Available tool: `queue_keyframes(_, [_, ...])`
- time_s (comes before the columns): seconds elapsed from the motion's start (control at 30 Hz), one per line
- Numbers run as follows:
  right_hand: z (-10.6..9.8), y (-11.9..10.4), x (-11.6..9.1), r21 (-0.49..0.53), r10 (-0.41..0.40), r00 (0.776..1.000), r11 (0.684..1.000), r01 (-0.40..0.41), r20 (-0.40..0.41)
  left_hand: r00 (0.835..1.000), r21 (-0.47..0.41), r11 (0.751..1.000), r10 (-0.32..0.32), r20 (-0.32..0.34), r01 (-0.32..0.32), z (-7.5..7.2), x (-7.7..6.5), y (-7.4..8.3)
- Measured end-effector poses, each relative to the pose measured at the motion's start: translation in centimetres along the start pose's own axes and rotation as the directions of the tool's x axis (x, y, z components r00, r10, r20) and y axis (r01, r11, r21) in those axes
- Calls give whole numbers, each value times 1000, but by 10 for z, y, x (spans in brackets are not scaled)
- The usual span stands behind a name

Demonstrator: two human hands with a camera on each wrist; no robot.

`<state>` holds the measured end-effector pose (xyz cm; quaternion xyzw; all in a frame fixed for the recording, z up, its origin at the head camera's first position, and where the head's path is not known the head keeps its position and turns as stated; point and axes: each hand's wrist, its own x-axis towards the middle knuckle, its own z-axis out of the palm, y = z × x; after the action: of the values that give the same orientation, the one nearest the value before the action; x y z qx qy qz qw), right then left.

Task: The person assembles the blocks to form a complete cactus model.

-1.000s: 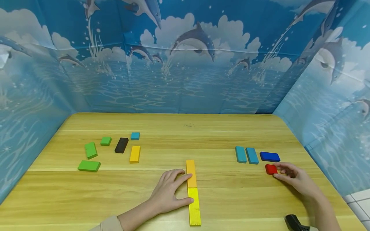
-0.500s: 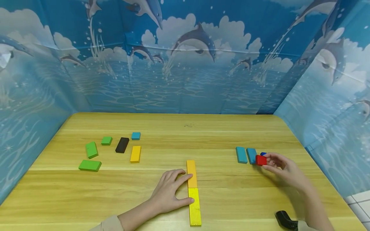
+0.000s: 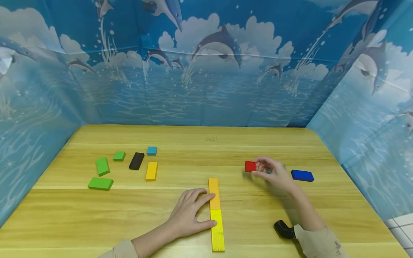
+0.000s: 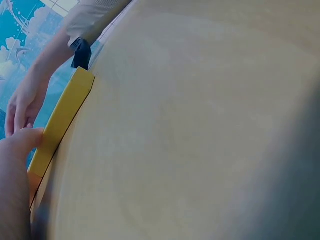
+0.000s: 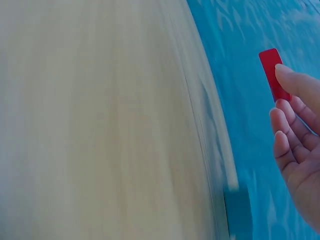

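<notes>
A small red block point(image 3: 250, 166) is pinched between the thumb and fingers of my right hand point(image 3: 275, 175), raised over the right half of the table. The right wrist view has the red block point(image 5: 271, 72) edge-on, with the thumb pressed against it. Nearer the middle, an orange block point(image 3: 213, 185) and a longer yellow block point(image 3: 217, 236) lie end to end in a line. My left hand point(image 3: 187, 215) rests beside them from the left, fingers spread, index fingertip on the orange block and thumb tip on the yellow one.
A dark blue block point(image 3: 302, 175) lies at right; light blue blocks point(image 3: 268, 172) are mostly hidden by my right hand. At left are several green blocks point(image 3: 100, 184), a black block point(image 3: 137, 161), an amber block point(image 3: 151, 171) and a small light blue block point(image 3: 152, 151). A dolphin-print curtain point(image 3: 206, 89) surrounds the table.
My right hand has lifted the red block from beside the dark blue one and carried it leftward past the light blue blocks. The left hand has stayed in place.
</notes>
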<state>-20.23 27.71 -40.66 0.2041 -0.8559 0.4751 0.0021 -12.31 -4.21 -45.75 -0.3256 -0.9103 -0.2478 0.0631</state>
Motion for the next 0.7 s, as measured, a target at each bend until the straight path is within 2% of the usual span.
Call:
queue_keyframes(0.23, [34, -16, 32, 16, -1, 998, 1000, 0, 62, 999, -11, 1000, -28, 33, 29, -1, 0, 0])
queue_keyframes(0.43, [59, -37, 48, 37, -30, 995, 999, 27, 93, 999, -7, 1000, -21, 34, 21, -2, 0, 0])
queue_keyframes(0.7, [84, -9, 63, 37, -27, 989, 999, 22, 149, 999, -7, 1000, -22, 38, 22, -3, 1, 0])
